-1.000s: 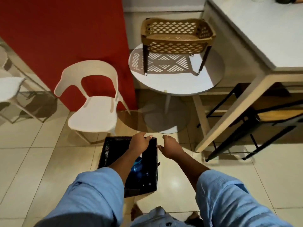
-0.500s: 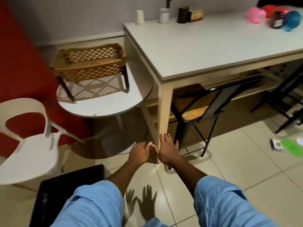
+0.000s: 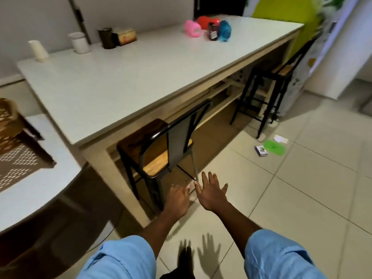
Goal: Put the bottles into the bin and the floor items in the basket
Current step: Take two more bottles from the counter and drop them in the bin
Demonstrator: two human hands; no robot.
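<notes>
Both my hands hang empty over the floor tiles in front of me. My left hand (image 3: 178, 200) has its fingers loosely curled down, and my right hand (image 3: 211, 193) is spread flat. On the floor to the right lie a small card box (image 3: 261, 151), a green lid (image 3: 274, 147) and a white card (image 3: 281, 139). Far along the long white table (image 3: 124, 77) lie a pink bottle (image 3: 192, 29), a red bottle (image 3: 207, 21), a dark bottle (image 3: 213, 33) and a blue bottle (image 3: 225, 31). The woven basket (image 3: 8, 115) shows at the left edge. The black bin is out of view.
A black-framed chair (image 3: 161, 150) with a wooden seat stands tucked under the table just beyond my hands. A bar stool (image 3: 267, 81) stands further right. Cups (image 3: 38, 51) and containers (image 3: 80, 42) line the table's back edge. A round white table (image 3: 30, 178) carries the basket.
My view has swung right, away from the black bin and white chair toward the long table and the floor items. Both hands stay empty and my right hand has spread wider.
</notes>
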